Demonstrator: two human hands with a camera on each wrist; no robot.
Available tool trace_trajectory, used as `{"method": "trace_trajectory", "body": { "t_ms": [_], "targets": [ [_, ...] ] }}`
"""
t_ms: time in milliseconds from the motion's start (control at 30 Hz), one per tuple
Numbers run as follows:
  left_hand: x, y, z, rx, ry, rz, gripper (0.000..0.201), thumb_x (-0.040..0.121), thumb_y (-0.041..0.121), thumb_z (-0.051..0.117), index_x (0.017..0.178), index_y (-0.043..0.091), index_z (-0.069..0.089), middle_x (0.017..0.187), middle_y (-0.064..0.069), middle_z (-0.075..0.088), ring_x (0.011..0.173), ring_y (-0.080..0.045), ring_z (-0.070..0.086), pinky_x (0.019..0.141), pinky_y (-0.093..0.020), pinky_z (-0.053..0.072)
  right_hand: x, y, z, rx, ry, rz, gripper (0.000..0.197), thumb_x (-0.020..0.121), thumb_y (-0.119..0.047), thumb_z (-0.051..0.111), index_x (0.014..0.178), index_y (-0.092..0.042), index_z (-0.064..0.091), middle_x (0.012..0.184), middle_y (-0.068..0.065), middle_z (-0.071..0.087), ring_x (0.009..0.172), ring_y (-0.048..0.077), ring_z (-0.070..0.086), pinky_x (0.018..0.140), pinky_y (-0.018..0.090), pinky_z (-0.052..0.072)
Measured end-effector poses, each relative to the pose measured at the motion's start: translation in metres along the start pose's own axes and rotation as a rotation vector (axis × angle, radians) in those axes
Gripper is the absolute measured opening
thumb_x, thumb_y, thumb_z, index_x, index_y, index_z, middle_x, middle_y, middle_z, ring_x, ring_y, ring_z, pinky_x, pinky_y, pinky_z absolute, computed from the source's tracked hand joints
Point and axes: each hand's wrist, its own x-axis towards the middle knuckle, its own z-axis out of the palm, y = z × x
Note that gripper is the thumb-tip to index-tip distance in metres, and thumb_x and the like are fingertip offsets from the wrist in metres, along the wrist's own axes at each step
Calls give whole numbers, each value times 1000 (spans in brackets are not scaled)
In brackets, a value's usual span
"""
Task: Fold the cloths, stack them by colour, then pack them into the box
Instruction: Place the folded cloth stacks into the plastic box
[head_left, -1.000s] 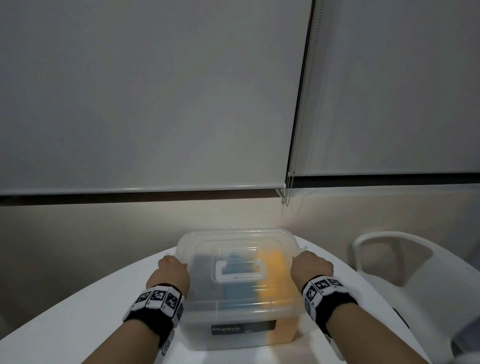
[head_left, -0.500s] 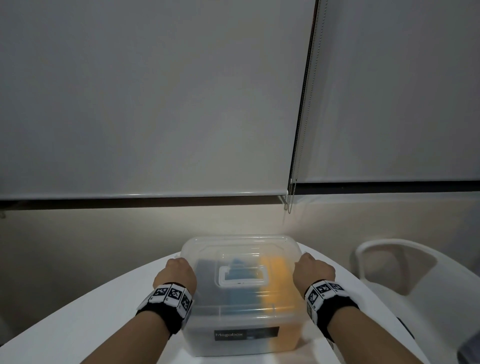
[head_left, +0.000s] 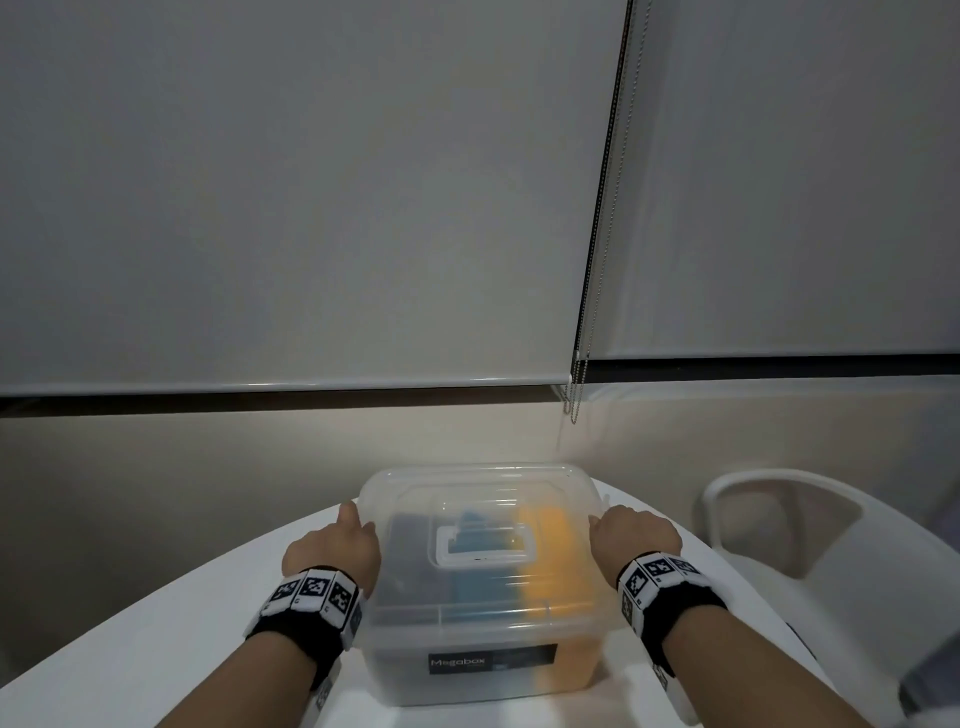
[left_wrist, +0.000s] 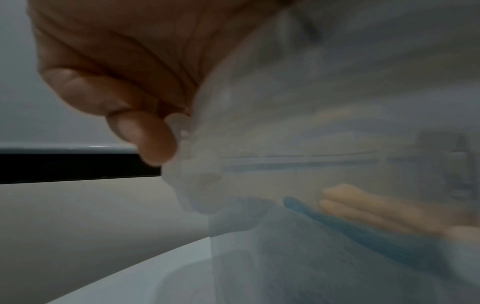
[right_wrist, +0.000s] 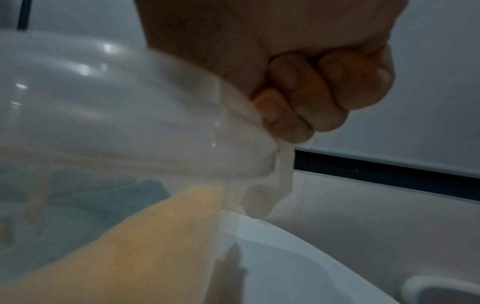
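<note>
A clear plastic box (head_left: 483, 639) stands on the white table (head_left: 156, 623) with its lid (head_left: 467, 488) on. Through the plastic I see a dark cloth stack (head_left: 405, 561) on the left, blue cloths (head_left: 472, 577) in the middle and orange cloths (head_left: 550, 561) on the right. My left hand (head_left: 337, 540) grips the lid's left edge, its fingers (left_wrist: 145, 133) curled at the side clip (left_wrist: 187, 164). My right hand (head_left: 631, 532) grips the lid's right edge, with curled fingers (right_wrist: 298, 107) at the latch (right_wrist: 283, 164). The orange cloths (right_wrist: 155, 236) press against the box wall.
A white chair (head_left: 831, 545) stands to the right of the table. The table's round edge curves just behind the box, and a wall with roller blinds and a bead cord (head_left: 576, 384) lies beyond it.
Both hands stay at the lid's sides. The left thumb now lies a little farther forward along the rim. The head view dipped and came back.
</note>
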Motion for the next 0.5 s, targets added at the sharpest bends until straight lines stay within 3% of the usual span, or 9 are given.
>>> {"method": "trace_trajectory", "body": {
  "t_ms": [200, 367, 500],
  "targets": [
    [2, 3, -1, 78, -25, 10, 33, 100, 35, 24, 122, 19, 41, 108, -6, 67, 102, -28, 62, 74, -31, 39, 2, 0, -2, -18, -34, 9, 45, 102, -42, 24, 107, -17, 61, 106, -1, 67, 98, 18, 64, 68, 27, 36],
    [6, 14, -7, 223, -94, 33, 28, 97, 24, 33, 121, 16, 46, 117, -5, 64, 110, -25, 61, 84, -30, 46, 3, 0, -8, -21, -71, -9, 45, 102, -42, 23, 111, -16, 59, 112, 0, 66, 104, 19, 63, 72, 30, 38],
    [11, 2, -11, 159, -98, 84, 39, 98, 38, 27, 125, 17, 46, 122, -4, 62, 112, -25, 59, 86, -33, 43, 6, 10, -11, 86, -141, -16, 49, 102, -46, 20, 112, -16, 58, 114, 2, 65, 105, 21, 61, 83, 32, 45]
  ]
}}
